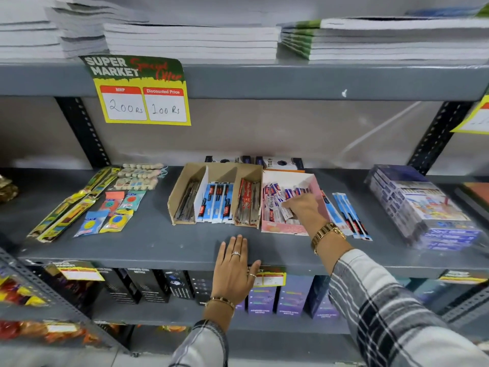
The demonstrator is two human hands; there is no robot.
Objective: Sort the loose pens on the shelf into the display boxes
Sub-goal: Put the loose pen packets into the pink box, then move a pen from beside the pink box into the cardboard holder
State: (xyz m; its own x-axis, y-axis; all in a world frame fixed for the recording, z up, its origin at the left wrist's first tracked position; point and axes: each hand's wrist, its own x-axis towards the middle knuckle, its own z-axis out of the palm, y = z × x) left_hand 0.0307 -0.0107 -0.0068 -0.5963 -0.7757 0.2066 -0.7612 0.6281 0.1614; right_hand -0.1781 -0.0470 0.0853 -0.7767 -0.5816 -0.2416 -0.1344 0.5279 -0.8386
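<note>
On the grey middle shelf (pixel 158 242) stand several display boxes side by side: a brown box (pixel 176 205) of dark pens, a white box (pixel 200 197) of blue-packed pens, a brown box (pixel 258 186) of red-packed pens, and a pink box (pixel 288 229) of small packets. My right hand (pixel 301 206) reaches into the pink box, fingers on the packets (pixel 275 205); whether it grips one I cannot tell. Loose blue-packed pens (pixel 349 215) lie on the shelf right of the pink box. My left hand (pixel 235 268) rests flat on the shelf's front edge, fingers apart, holding nothing.
Yellow-green packs (pixel 68 207), sharpener packets (pixel 116 210) and eraser strips (pixel 140 176) lie at the left. A wrapped blue bundle (pixel 423 207) sits at the right. Stacked notebooks (pixel 190 41) fill the upper shelf above a price sign (pixel 143 102). Boxed bottles (pixel 291 295) stand below.
</note>
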